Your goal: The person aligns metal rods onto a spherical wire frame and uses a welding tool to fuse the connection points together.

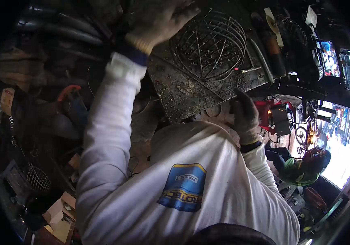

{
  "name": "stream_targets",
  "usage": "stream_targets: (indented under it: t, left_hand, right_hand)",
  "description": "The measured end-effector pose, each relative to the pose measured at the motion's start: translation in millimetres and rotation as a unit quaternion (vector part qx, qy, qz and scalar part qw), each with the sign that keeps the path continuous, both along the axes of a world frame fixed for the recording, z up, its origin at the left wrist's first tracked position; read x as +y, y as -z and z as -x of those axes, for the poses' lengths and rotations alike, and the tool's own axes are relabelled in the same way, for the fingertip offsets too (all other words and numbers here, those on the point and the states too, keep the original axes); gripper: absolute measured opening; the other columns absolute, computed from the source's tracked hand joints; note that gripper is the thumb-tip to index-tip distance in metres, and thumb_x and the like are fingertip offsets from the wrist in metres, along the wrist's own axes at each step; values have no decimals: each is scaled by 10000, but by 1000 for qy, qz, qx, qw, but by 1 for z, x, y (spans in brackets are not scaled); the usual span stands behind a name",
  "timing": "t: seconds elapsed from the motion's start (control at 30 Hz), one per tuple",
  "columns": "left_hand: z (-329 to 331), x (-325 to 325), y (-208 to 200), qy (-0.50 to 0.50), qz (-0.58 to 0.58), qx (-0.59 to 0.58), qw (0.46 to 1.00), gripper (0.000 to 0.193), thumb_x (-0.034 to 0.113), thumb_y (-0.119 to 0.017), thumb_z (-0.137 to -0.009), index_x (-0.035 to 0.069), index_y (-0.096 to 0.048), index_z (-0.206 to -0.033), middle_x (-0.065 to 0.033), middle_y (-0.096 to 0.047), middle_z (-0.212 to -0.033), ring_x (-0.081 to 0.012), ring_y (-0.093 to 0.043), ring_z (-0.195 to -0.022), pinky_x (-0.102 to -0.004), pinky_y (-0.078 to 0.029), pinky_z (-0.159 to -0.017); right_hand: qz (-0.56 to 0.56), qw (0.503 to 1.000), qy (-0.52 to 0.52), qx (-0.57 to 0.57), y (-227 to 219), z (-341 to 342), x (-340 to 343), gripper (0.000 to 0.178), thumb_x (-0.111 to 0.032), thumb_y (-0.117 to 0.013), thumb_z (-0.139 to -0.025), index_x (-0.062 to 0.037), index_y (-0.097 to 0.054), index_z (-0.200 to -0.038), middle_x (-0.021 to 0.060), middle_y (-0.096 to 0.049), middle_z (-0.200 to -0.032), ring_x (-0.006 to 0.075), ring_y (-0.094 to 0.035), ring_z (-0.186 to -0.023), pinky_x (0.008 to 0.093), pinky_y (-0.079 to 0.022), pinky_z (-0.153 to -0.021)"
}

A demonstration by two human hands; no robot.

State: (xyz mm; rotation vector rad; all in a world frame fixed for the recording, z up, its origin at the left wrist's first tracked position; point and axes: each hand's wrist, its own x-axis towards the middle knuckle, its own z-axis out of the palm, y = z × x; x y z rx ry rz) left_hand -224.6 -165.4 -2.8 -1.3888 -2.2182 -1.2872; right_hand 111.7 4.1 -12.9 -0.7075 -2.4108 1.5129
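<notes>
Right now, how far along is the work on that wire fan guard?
The wire guard already looks formed, its rings and spokes in place on the spattered metal plate. The gloved left hand presses its edge; the gloved right hand rests at the plate's near edge. What's left can't be judged.

One round wire fan guard (209,45) lies on the single scorched metal plate (191,87), and a second, smaller wire guard (37,178) sits far to the lower left of that plate. Two gloved hands are at the plate: the left hand (158,20) at its upper left corner, the right hand (245,116) at its lower right edge. One other person (305,165) crouches to the plate's lower right.
</notes>
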Motion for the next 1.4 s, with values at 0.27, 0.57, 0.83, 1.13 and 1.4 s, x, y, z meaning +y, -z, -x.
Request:
stream_targets:
  t: [0.27,0.57,0.83,1.13,1.4]
  left_hand:
    - [45,117,-48,102,273,-11,956,525,567,-529,-963,119,-676,-1195,-137,-711,-1129,-326,-664,-1062,-433,-517,-897]
    - [94,169,-7,402,276,-44,872,457,418,-642,-944,30,-689,-1182,-153,-710,-1126,-278,-660,-1054,-372,-515,-926]
    - [87,118,-46,383,142,-432,804,421,372,-602,-973,32,-662,-1214,-131,-706,-1096,-259,-660,-1033,-390,-530,-895]
    - [19,24,-126,341,-189,-411,824,278,242,-591,-982,25,-660,-1141,-90,-707,-1017,-233,-676,-950,-378,-557,-857]
    - [-32,13,-130,66,-357,-532,765,346,280,-501,-1032,-21,-630,-1142,-89,-690,-985,-216,-674,-825,-342,-563,-692]
  right_hand:
    - [19,999,39,-29,19,-23,-8,359,-86,-609,-952,-4,-604,-1301,78,-688,-960,107,-634,-816,260,-527,-723]
    - [73,992,99,-4,28,-44,-9,338,-86,-600,-963,6,-601,-1288,56,-675,-975,102,-624,-837,254,-519,-742]
    - [100,990,103,-3,20,-40,-1,340,-73,-583,-965,10,-595,-1295,62,-679,-992,112,-633,-850,253,-519,-756]
    - [109,981,105,120,3,-24,0,345,-27,-583,-962,21,-583,-1304,69,-672,-1009,111,-621,-882,246,-516,-783]
    - [-179,919,81,342,-52,43,9,517,-144,-730,-882,43,-546,-1328,167,-646,-1184,218,-662,-1027,328,-534,-895]
